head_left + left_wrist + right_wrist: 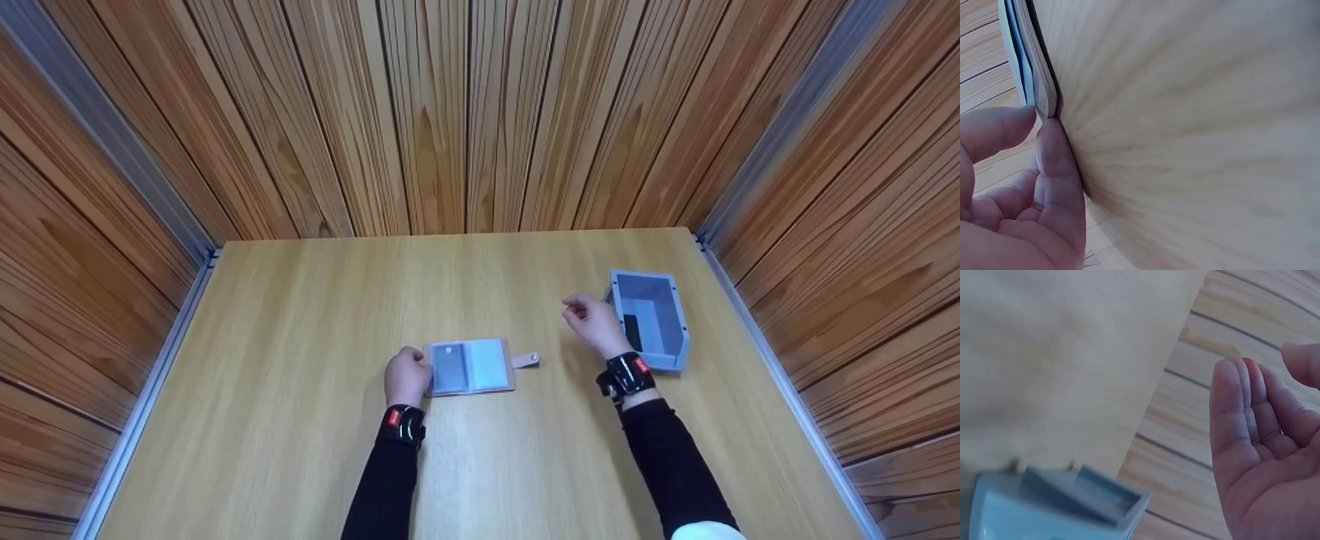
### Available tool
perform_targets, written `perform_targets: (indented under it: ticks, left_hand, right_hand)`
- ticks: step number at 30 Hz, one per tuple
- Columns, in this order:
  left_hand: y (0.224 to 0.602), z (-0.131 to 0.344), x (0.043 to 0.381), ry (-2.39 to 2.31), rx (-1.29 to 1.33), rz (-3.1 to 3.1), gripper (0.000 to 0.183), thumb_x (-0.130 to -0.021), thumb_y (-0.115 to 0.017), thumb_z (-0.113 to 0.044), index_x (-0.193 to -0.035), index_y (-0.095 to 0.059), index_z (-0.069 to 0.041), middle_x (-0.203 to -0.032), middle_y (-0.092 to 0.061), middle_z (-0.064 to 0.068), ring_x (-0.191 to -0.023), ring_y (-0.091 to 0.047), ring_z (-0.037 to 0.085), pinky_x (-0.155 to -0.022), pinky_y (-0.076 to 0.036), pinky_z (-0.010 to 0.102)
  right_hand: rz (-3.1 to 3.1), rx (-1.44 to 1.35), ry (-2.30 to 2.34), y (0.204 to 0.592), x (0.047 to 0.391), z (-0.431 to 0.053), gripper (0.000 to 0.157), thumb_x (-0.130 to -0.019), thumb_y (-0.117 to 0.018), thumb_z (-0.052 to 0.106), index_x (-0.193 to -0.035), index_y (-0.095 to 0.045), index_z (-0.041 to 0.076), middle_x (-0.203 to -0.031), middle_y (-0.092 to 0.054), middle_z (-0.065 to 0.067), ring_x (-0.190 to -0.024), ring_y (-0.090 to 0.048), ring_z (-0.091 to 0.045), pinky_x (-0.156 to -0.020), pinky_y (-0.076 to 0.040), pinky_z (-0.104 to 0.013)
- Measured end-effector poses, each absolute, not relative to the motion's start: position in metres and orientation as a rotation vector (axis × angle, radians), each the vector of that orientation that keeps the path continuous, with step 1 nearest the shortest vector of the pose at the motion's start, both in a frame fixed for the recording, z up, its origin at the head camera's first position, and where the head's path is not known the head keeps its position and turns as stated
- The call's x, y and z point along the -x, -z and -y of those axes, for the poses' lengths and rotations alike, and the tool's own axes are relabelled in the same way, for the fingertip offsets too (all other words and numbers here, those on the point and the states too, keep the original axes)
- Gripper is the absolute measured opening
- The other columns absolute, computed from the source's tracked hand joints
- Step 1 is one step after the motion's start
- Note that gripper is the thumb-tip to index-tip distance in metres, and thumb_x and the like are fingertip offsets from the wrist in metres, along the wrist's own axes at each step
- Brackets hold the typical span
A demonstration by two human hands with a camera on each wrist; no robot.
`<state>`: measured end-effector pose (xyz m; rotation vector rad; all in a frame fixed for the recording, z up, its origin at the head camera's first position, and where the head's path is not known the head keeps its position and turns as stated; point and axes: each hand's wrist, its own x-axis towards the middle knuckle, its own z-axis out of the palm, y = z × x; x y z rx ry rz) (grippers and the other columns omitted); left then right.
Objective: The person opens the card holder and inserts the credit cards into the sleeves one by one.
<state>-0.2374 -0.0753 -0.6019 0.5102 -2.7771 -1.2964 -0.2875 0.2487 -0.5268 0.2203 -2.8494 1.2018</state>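
Head view: a small card holder [487,367] lies open near the middle of the desk [300,315], its strap [526,360] reaching out to the right beyond the cover; the left hand [407,375] holds its left edge, while the right hand [598,326] is raised at the left side of a grey bin [661,361] in which a dark object [632,330] rests against the left wall. Left wrist view: thumb and fingertip pinch the holder narrowly at one corner, the thumb against the leaves and the finger against the outer edge. Right wrist view: the fingers are loosely bent, the thumb well apart from them, and nothing is seen in the grasp; whether the wrist touches the bin cannot be told. The step in hand is judged to be steadying the open holder — best done with a light, low pinch that takes cover and leaves together, since thin leaves caught alone would probably slip or fan. A gentle downward pressure should keep the spine flat and the holder from turning, whereas a hard squeeze may buckle the corner. The strap is best left lying outward, off the leaves — and the right forearm carried high enough to pass the bin's rim without nudging it
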Motion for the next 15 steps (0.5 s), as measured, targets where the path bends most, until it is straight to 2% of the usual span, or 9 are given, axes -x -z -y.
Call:
perform_targets:
  ticks: [10,15]
  left_hand:
    - [0.603,0.076,0.239,1.252,-0.502,2.82,0.026,-0.084,-0.065,-0.005,-0.108,-0.067,0.004,-0.102,-0.069,0.019,-0.097,-0.064,0.034,-0.085,-0.049,0.046]
    - [0.603,0.076,0.238,1.27,-0.53,2.815,0.026,-0.084,-0.065,-0.005,-0.108,-0.067,0.004,-0.102,-0.069,0.019,-0.097,-0.064,0.034,-0.085,-0.049,0.046]
  right_hand:
    - [2.759,-0.159,-1.18,0.523,0.289,-0.291,0.025,-0.093,-0.062,0.005,-0.114,-0.064,-0.009,-0.102,-0.064,-0.022,-0.097,-0.062,-0.036,-0.086,-0.049,-0.047]
    - [2.785,-0.1,-1.137,0.524,0.29,-0.309,0.026,-0.095,-0.059,0.006,-0.115,-0.064,-0.009,-0.104,-0.065,-0.022,-0.098,-0.061,-0.035,-0.086,-0.048,-0.047]
